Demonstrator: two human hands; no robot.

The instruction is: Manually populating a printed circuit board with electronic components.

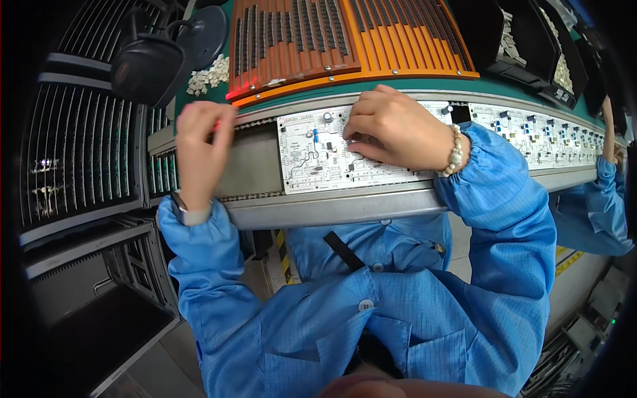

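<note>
A white circuit board (pixel 302 169) lies on the conveyor rails in front of me, with small upright components and blue parts on it. My right hand (pixel 385 129), a beaded bracelet at its wrist, is over the board's right half. Its fingers are closed and bent down onto the board; whatever they pinch is hidden. Left of the board, my left hand (pixel 204 136) is raised above the bare stretch of conveyor, fingers curled in. A red glow shows between its thumb and fingers, but I cannot make out anything held there.
Behind the conveyor stand a brown slotted tray (pixel 292 40) and an orange one (pixel 411 40), filled with dark parts. White pieces (pixel 211 76) lie in a heap beside a black device (pixel 147 69). More boards (pixel 544 132) continue rightward, toward a co-worker's blue sleeve (pixel 605 179). Board racks (pixel 79 152) stand left.
</note>
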